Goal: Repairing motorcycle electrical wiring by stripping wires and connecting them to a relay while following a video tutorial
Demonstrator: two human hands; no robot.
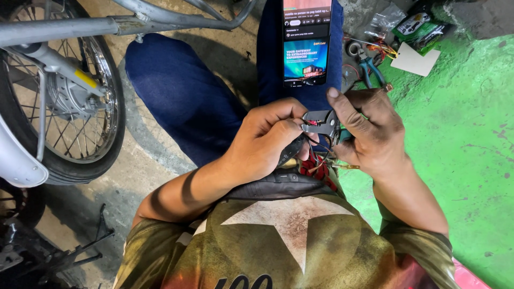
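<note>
at the far left a spoked motorcycle wheel (64, 101) stands on the bare concrete floor (134, 176), with a grey frame tube (80, 24) crossing above it along the top edge and a black stand (80, 257) lying in the lower left corner. right of the wheel the person's knees in blue trousers (182, 91) fill the middle, and a phone (306, 43) with a lit screen rests on the right thigh, just above the hands. the left hand (265, 142) comes up from the lower left, forearm bent inward, fingers curled tight around a bundle of thin red and dark wires (316, 163), pinching a wire end at the tool. the right hand (369, 131) meets it from the right, thumb raised, gripping a pair of grey wire strippers (320, 123) whose head sits against the left fingertips; both hands are held close over the lap, touching. beyond the right hand, near the top edge, blue-handled pliers (370, 69), loose wire bits, a white card (415, 60) and small plastic packets (415, 24) lie where concrete meets the green painted floor (460, 139).
</note>
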